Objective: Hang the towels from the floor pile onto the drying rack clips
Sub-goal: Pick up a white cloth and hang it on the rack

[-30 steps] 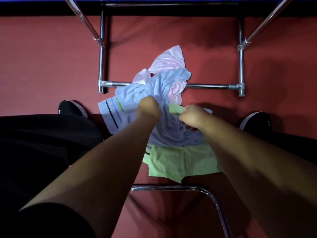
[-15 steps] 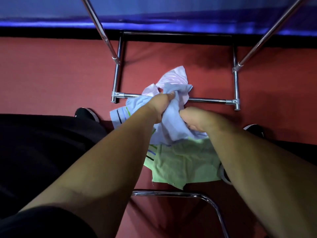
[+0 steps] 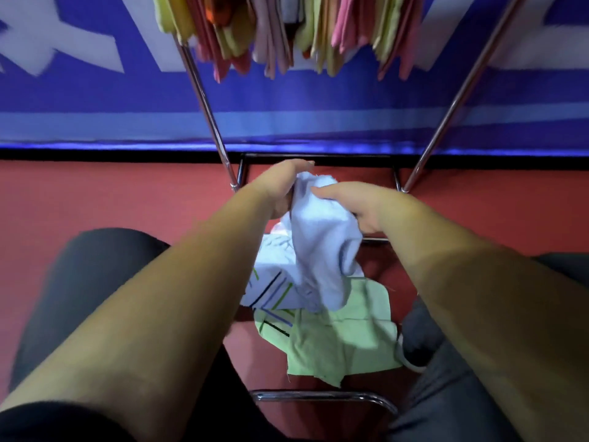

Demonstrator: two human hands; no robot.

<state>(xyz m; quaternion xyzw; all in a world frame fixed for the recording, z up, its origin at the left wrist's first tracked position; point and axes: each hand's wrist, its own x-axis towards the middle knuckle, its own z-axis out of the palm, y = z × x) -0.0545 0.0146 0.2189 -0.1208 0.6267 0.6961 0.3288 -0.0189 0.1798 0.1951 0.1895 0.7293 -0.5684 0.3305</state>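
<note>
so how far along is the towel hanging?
Done: many coloured towels already hang on the rack. In hand: the left hand and right hand hold a light blue towel, lifted but not yet clipped. Left: the green towel on the floor, plus pale cloth under the blue one, count unclear.

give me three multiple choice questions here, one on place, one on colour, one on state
1. Where is the green towel? A) on the red floor B) on a table C) in a bucket
2. What colour is the held towel? A) orange B) light blue C) black
3. What do the left hand and right hand do? A) hang empty B) press the floor C) grip the same towel
Answers: 1 A, it lies spread on the floor; 2 B, the cloth between the hands is pale blue; 3 C, each hand closes on it.
</note>
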